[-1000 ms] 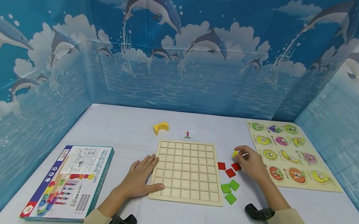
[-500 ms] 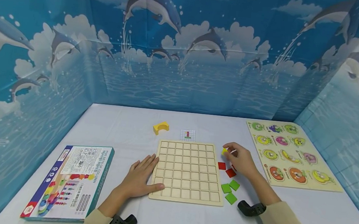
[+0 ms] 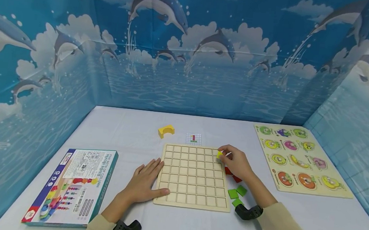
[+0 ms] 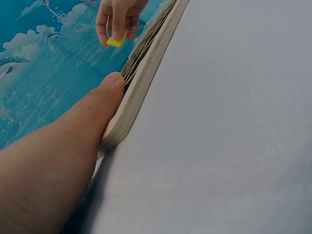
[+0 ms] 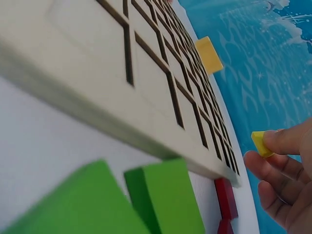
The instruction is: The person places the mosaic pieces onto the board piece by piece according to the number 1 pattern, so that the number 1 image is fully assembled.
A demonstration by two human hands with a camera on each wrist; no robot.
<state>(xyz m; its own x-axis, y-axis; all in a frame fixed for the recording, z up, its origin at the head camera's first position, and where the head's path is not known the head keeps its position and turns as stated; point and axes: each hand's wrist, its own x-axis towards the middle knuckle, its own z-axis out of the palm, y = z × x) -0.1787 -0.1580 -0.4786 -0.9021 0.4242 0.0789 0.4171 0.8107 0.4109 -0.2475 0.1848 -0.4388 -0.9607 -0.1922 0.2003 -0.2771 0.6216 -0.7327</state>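
Note:
A wooden grid board point(image 3: 192, 172) lies flat in the middle of the table. My left hand point(image 3: 144, 183) rests on its left edge, fingers spread; in the left wrist view the thumb point(image 4: 97, 109) presses on the board's rim. Between thumb and fingertips my right hand point(image 3: 236, 160) pinches a small yellow tile point(image 5: 262, 143), held over the board's upper right corner. Red tiles point(image 3: 228, 170) lie beside the right edge, partly hidden by the right hand. Green tiles point(image 3: 233, 193) sit nearer the front, one partly covered by the wrist camera.
Behind the board are a small pattern card point(image 3: 193, 139) and a yellow arch block point(image 3: 166, 131). A toy box point(image 3: 72, 187) lies at the left. On the right is a fruit puzzle board point(image 3: 300, 159). A dolphin-print curtain point(image 3: 188, 74) surrounds the table.
My right hand has moved left with the yellow tile, from beside the puzzle board to the grid board's upper right corner. The left hand has stayed in place.

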